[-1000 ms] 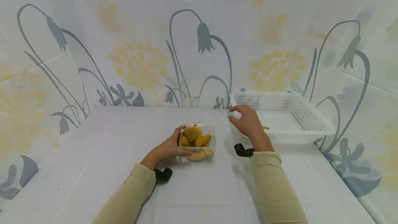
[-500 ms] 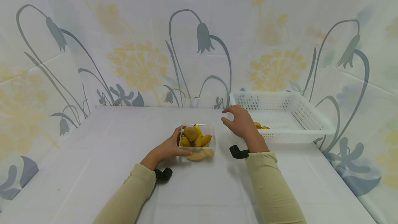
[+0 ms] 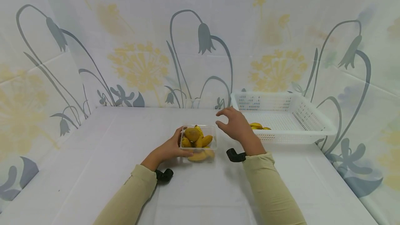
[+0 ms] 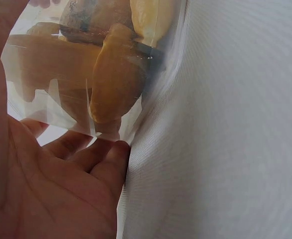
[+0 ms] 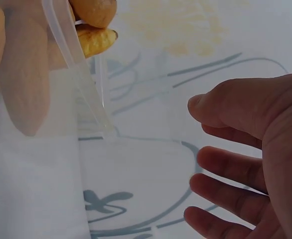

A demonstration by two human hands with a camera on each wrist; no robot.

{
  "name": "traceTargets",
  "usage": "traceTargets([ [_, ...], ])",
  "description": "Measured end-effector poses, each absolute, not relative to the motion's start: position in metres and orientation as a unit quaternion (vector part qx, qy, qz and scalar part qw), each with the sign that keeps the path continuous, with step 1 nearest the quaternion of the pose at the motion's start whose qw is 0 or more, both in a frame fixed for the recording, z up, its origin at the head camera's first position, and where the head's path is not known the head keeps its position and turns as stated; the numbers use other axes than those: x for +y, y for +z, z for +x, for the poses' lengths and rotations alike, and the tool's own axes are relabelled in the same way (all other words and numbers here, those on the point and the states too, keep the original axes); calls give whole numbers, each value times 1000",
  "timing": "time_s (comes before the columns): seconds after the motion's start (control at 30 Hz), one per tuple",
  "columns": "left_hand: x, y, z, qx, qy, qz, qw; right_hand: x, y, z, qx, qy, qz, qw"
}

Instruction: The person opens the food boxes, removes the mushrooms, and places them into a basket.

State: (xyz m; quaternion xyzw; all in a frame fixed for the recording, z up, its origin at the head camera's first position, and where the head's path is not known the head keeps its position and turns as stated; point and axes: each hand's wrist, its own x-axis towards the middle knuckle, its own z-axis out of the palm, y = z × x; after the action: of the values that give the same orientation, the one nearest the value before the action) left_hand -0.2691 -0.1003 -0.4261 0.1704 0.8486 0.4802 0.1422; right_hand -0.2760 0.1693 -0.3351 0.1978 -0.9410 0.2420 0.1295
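Note:
A clear plastic box (image 3: 200, 148) stands on the white-covered table, filled with small bananas (image 3: 207, 140) and a round yellow-brown fruit (image 3: 192, 134). My left hand (image 3: 169, 147) holds its left side, thumb at the front and fingers behind. In the left wrist view, the fingers of that hand (image 4: 61, 184) curl against the box's wall, with yellow fruit pressed close inside. To the right of the box, my right hand (image 3: 235, 125) hovers with thumb and fingers spread apart. Nothing lies between them in the right wrist view, where the box's rim (image 5: 69, 45) is off to the left.
At the back right sits a white perforated basket (image 3: 300, 133), with a few yellow fruits (image 3: 256, 126) in its near left corner, partly behind my right hand. Another clear container (image 3: 192, 103) stands at the table's back edge, before a flower-patterned cloth.
My right hand has drifted left from the basket toward the box, uncovering more of the yellow fruit in the basket. My left hand and the box have stayed in place.

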Motion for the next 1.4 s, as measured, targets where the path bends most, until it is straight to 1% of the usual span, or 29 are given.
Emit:
traceTargets([
  [0.2,-100,-426,-270,850,480,164,142,161,-338,-274,-938,233,224,127],
  [0.6,-100,-426,-269,840,492,174,147,149,-346,-271,-926,219,269,150],
  [1.03,-101,-423,-267,843,488,170,148,134,-349,-266,-925,201,289,143],
  [1.4,-101,-425,-268,841,492,173,144,123,-355,-264,-924,205,300,121],
])
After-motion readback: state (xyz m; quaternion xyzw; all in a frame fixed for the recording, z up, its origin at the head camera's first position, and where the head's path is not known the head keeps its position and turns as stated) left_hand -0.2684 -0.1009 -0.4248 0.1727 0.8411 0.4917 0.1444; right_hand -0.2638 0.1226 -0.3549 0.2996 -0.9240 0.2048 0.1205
